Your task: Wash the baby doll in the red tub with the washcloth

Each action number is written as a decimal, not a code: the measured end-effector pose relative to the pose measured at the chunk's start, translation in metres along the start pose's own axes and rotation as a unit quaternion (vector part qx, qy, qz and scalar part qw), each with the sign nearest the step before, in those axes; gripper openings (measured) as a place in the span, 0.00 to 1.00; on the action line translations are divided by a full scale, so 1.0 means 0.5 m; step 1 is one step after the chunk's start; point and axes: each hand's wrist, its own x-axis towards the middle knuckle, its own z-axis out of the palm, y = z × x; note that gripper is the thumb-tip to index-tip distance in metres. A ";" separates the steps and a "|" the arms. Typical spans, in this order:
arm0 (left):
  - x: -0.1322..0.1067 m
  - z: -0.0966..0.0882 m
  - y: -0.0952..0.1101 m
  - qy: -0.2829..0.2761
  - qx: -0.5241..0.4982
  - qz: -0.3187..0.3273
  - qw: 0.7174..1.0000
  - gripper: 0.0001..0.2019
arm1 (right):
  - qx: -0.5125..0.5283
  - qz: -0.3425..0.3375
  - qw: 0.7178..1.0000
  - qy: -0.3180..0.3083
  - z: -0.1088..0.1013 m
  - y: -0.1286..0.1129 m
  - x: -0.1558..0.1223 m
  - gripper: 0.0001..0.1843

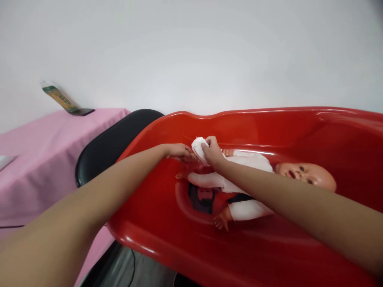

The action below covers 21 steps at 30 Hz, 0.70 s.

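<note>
A baby doll [306, 177] in white clothes with a dark band lies on its back in a red plastic baby bath [239, 119], its head towards the right. My right hand [213, 150] grips a folded white cloth [198, 149] above the doll's middle. My left hand [179, 152] reaches in from the left, its fingertips at the cloth's left edge and just above a doll's foot [180, 175]. My right forearm hides part of the doll's body. A dark image of a person [202, 199] shows in the bath's basin.
A black padded seat [116, 139] sits against the bath's left side. Beyond it is a table under a pink cloth [56, 159], holding a green and yellow box [61, 98] and a dark phone [85, 112]. A white wall stands behind. A cable crosses the grey floor below.
</note>
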 end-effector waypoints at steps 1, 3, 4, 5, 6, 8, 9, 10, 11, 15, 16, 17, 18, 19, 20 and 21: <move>-0.009 -0.005 -0.004 -0.013 -0.036 0.003 0.999 0.08 | 0.040 0.014 0.999 0.013 0.016 -0.007 0.002 0.06; -0.021 -0.016 -0.016 -0.017 -0.136 0.003 0.991 0.11 | 0.113 0.034 0.992 0.041 0.039 -0.021 0.000 0.07; -0.023 -0.021 -0.022 -0.017 -0.185 0.002 0.983 0.14 | 0.127 0.025 0.991 0.047 0.047 -0.028 -0.003 0.07; -0.024 -0.026 -0.029 -0.019 -0.224 0.003 0.974 0.18 | 0.130 0.006 0.990 0.049 0.053 -0.035 -0.007 0.07; -0.024 -0.031 -0.034 -0.022 -0.247 0.009 0.969 0.24 | 0.128 -0.017 0.990 0.048 0.058 -0.042 -0.011 0.08; -0.021 -0.037 -0.039 -0.020 -0.274 0.025 0.961 0.33 | 0.103 -0.082 0.991 0.026 0.067 -0.051 -0.018 0.09; -0.019 -0.040 -0.040 -0.006 -0.281 0.026 0.959 0.35 | 0.069 -0.121 0.990 0.006 0.072 -0.053 -0.021 0.10; -0.017 -0.041 -0.040 0.009 -0.286 0.025 0.958 0.37 | 0.017 -0.157 0.987 -0.014 0.077 -0.055 -0.024 0.11; -0.016 -0.042 -0.039 0.017 -0.289 0.024 0.957 0.38 | -0.047 -0.189 0.980 -0.029 0.083 -0.055 -0.026 0.13; -0.013 -0.039 -0.041 -0.032 -0.297 0.033 0.954 0.40 | -0.259 -0.186 0.947 -0.032 0.103 -0.053 -0.030 0.22; -0.012 -0.038 -0.043 -0.032 -0.300 0.033 0.953 0.39 | -0.274 -0.164 0.947 -0.035 0.106 -0.053 -0.030 0.22; -0.011 -0.037 -0.045 -0.023 -0.301 0.031 0.953 0.38 | -0.278 -0.144 0.949 -0.045 0.108 -0.054 -0.029 0.20; -0.010 -0.036 -0.048 -0.014 -0.299 0.029 0.954 0.37 | -0.276 -0.131 0.950 -0.058 0.109 -0.055 -0.027 0.18; -0.009 -0.036 -0.050 -0.007 -0.294 0.028 0.955 0.37 | -0.271 -0.127 0.952 -0.070 0.109 -0.056 -0.026 0.16; -0.008 -0.035 -0.051 -0.003 -0.289 0.029 0.957 0.36 | -0.265 -0.128 0.953 -0.078 0.109 -0.057 -0.024 0.15; -0.007 -0.033 -0.051 -0.001 -0.284 0.032 0.958 0.36 | -0.262 -0.133 0.952 -0.083 0.109 -0.057 -0.022 0.15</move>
